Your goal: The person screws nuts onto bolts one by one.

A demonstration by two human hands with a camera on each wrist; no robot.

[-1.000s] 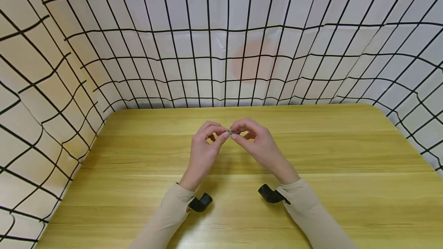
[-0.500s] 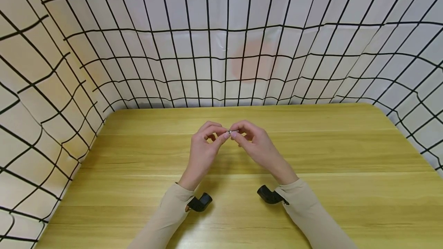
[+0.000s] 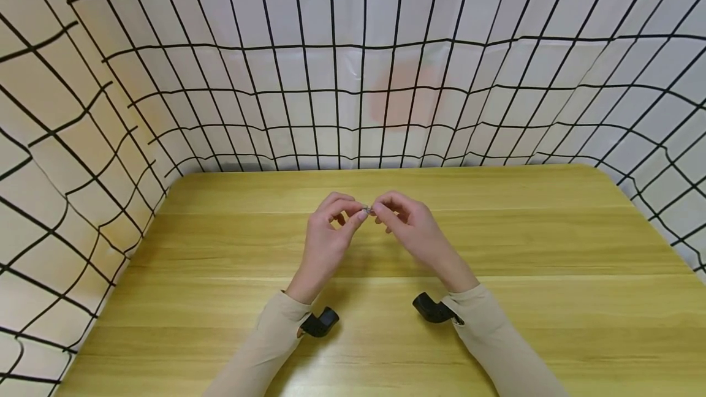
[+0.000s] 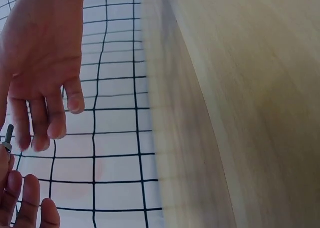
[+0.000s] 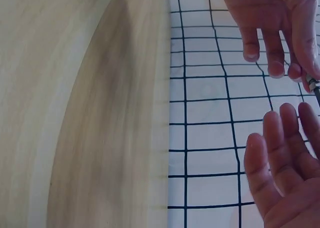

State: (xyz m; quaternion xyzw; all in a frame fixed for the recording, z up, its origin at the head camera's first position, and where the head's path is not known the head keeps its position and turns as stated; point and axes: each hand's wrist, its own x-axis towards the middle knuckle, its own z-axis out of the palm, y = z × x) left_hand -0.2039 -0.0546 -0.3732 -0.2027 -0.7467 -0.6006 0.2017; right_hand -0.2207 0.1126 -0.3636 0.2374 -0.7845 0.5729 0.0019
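Note:
My left hand (image 3: 325,231) pinches a small metal bolt (image 3: 366,210) with a silvery nut-like collar between thumb and index finger. In the right wrist view the collar of the bolt (image 5: 312,83) sits at the left hand's fingertips, and its dark shank runs down to the frame edge. My right hand (image 3: 413,225) has thumb and index finger together at the bolt's right end, covering part of it. The shank of the bolt (image 4: 9,133) shows at the far left of the left wrist view. Each hand's other fingers are loosely bent.
A wooden table (image 3: 220,311) lies below both raised hands. Black netting (image 3: 309,72) over white sheeting stands behind it and along its sides. A black wrist mount (image 3: 320,322) protrudes from the left sleeve, another black mount (image 3: 432,309) from the right.
My right thumb has slid upward over the index finger, and the right fingertips have shifted slightly right along the bolt. The left hand keeps its pinch in nearly the same place.

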